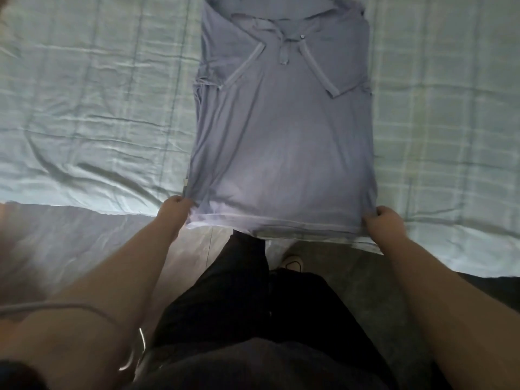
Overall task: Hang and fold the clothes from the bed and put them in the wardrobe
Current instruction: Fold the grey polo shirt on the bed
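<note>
A lilac polo shirt (pixel 281 130) lies flat on the bed, collar at the far end, both sleeves folded inward over its front. Its hem hangs slightly over the near bed edge. My left hand (pixel 177 209) pinches the hem's left corner. My right hand (pixel 384 220) grips the hem's right corner. Both fists are closed on the cloth, and the hem is stretched straight between them.
The bed (pixel 84 108) is covered by a pale blue checked sheet with wrinkles on the left. Its near edge runs across the middle of the view. Below it are the floor (pixel 337 263), my dark trousers (pixel 253 305) and one light shoe (pixel 292 261).
</note>
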`<state>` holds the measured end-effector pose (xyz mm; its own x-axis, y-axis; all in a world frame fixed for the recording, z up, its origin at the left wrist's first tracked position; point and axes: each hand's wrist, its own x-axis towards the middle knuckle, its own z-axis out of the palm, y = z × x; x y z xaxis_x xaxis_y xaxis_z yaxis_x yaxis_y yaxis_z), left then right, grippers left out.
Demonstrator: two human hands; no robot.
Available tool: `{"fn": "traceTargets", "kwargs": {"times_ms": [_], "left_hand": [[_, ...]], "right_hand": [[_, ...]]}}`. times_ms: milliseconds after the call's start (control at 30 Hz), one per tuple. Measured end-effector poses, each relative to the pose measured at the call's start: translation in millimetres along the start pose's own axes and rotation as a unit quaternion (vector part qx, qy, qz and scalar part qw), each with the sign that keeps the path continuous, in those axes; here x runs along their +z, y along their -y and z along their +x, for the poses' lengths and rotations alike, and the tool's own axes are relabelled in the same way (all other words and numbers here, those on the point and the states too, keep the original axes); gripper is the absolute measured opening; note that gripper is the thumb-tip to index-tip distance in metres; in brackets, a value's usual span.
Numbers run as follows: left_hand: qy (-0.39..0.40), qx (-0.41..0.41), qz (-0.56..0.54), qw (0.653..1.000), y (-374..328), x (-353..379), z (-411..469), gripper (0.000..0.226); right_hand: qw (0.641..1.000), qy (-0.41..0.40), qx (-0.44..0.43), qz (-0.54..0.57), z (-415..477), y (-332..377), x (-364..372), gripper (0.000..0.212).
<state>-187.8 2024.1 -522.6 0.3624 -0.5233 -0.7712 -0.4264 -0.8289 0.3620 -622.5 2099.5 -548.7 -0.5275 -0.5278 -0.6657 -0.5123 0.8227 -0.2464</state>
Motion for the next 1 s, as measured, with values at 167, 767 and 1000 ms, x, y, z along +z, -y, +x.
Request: {"fn": "traceTargets", "kwargs": {"times_ms": [167, 767, 1000], "left_hand": [[0.076, -0.015, -0.033, 0.996, 4.4, -17.2, -14.9, 0.031], [0.160, -0.044, -0.275, 0.947, -24.9, -69.3, -28.6, 0.025], [0.185, -0.006, -0.374, 0.909, -142.8, -90.9, 26.7, 0.021]], "right_hand": [[0.995, -0.039, -0.019, 0.086, -22.8, -2.1, -9.6, 0.009], [0.884, 0.002, 0.133, 0.449, -55.5, 54.2, -62.5, 0.006], [0.878, -0.021, 0.112, 0.465, -10.4, 168.3, -86.2, 0.019]]}}
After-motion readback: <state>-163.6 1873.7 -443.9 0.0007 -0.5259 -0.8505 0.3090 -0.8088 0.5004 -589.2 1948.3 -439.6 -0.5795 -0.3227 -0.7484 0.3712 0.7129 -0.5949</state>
